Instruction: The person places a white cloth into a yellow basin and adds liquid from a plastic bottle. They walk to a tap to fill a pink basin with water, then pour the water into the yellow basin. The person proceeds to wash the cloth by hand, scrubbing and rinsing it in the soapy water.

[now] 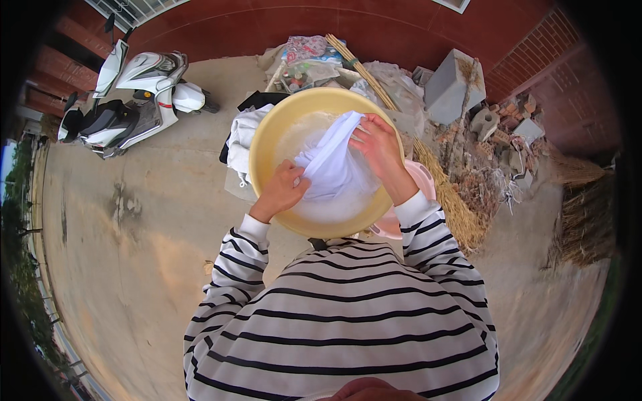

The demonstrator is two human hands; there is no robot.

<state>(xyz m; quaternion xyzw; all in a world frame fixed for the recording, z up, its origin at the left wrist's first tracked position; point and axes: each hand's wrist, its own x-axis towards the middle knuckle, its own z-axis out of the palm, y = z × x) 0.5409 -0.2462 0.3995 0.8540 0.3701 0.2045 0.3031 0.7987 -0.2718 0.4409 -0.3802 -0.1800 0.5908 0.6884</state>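
A wide yellow basin (pixel 266 152) stands in front of me, with cloudy, sudsy water (pixel 338 208) in it. Partly in the water lies a wet white cloth (pixel 329 164), perhaps a garment; its exact kind does not show. At the basin's left side my left hand (pixel 283 188) is closed on the cloth's left edge. My right hand (pixel 378 148) pinches the upper right corner between thumb and fingers, lifting it so the fabric stretches upward to the right. The cloth's lower part is hidden in the suds.
White and black clothes (pixel 243 139) lie left of the basin; a pink basin (pixel 421 184) sits partly under its right side. Straw brooms (pixel 449 200), rubble (pixel 511 123) and a grey block (pixel 457 87) are to the right. Bagged clutter (pixel 309 60) lies behind. A white scooter (pixel 137 93) stands far left.
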